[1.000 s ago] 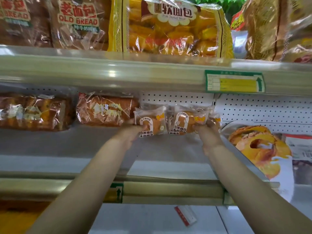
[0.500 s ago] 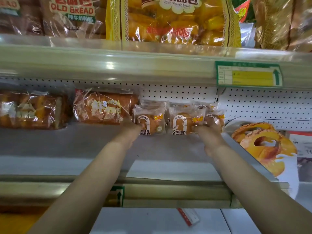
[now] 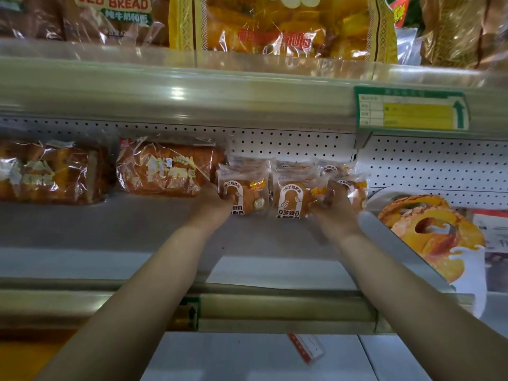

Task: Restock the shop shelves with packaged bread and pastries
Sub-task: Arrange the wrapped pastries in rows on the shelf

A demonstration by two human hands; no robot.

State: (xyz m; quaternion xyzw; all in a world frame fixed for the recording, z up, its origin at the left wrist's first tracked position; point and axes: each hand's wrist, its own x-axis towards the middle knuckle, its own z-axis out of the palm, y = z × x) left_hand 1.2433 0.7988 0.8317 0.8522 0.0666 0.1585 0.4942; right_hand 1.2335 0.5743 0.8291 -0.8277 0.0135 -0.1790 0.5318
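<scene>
Evidently, near the shelf's (image 3: 137,229) back edge, the left hand (image 3: 213,204) gripped the left bread packet's (image 3: 244,193) lower corner and the right hand (image 3: 334,207) pinched the neighbouring packet (image 3: 294,196), both upright just beyond the fingers, right of the loaf (image 3: 165,167).

**Single head cam, close on mid shelf**

One view only. Head cam looked from above & behind both forearms, facing fwd & slightly down into the middle shelf (image 3: 137,229). Close range: left hand (image 3: 211,204) & right hand (image 3: 334,209) held the small bun packs (image 3: 291,199) mid-frame at arm's reach. Upper shelf edge (image 3: 192,89) ran across the top.
</scene>
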